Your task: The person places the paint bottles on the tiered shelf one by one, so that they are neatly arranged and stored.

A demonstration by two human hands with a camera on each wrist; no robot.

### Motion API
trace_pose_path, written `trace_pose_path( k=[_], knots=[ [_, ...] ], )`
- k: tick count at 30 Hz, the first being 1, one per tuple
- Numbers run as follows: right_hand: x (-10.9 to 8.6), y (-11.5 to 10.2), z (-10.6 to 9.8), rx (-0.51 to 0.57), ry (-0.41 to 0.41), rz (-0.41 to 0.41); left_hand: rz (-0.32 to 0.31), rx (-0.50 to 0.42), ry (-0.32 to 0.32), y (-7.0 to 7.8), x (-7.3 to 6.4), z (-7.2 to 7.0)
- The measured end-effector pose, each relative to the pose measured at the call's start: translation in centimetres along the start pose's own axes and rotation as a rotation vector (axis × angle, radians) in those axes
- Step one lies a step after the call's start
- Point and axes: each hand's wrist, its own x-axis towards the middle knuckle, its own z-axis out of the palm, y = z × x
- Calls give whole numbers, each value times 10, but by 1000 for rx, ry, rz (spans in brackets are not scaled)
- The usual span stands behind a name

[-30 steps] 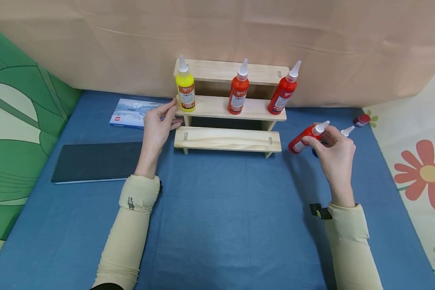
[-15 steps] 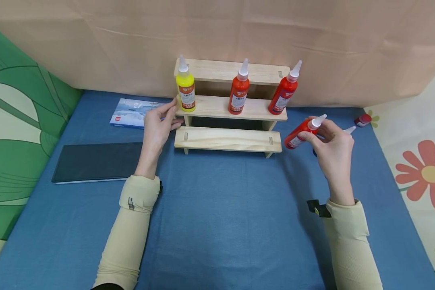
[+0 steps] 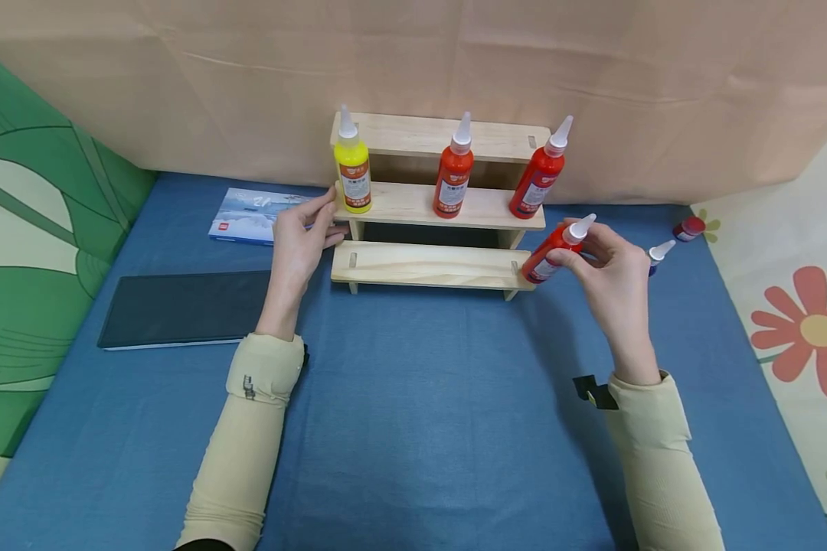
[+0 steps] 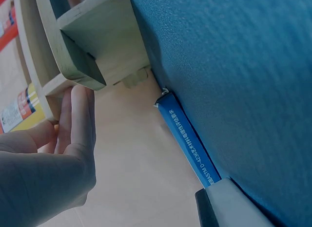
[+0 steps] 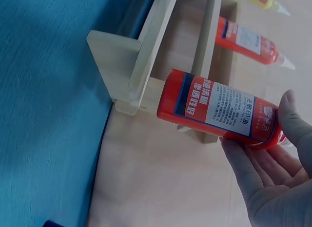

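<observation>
A three-step wooden shelf (image 3: 430,264) stands on the blue cloth at the back. On its middle step stand a yellow bottle (image 3: 353,172), an orange bottle (image 3: 452,177) and a red bottle (image 3: 539,182). My left hand (image 3: 325,223) rests with straight fingers (image 4: 78,120) against the shelf's left end (image 4: 83,61). In my right hand (image 3: 588,249) I pinch a tilted red bottle (image 3: 548,251), white nozzle up and to the right, its base just over the right end of the lowest step. The right wrist view shows the labelled red bottle (image 5: 219,110) beside the shelf end (image 5: 139,66), held by my fingers (image 5: 258,176).
A blue booklet (image 3: 255,216) lies left of the shelf, its spine (image 4: 187,144) near my left hand. A dark flat slab (image 3: 182,308) lies in front of it. Right of my right hand lie a white-tipped bottle (image 3: 658,251) and a dark red one (image 3: 688,227).
My right hand has carried the tilted red bottle up and to the left, from the cloth to the right end of the lowest step. The left hand has stayed at the shelf.
</observation>
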Motion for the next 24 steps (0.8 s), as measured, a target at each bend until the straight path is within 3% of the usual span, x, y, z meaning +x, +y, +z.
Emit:
trace_pose_path(
  k=[24],
  knots=[
    [10, 2, 24, 24, -82, -76, 7, 10, 7, 0, 0, 1]
  ],
)
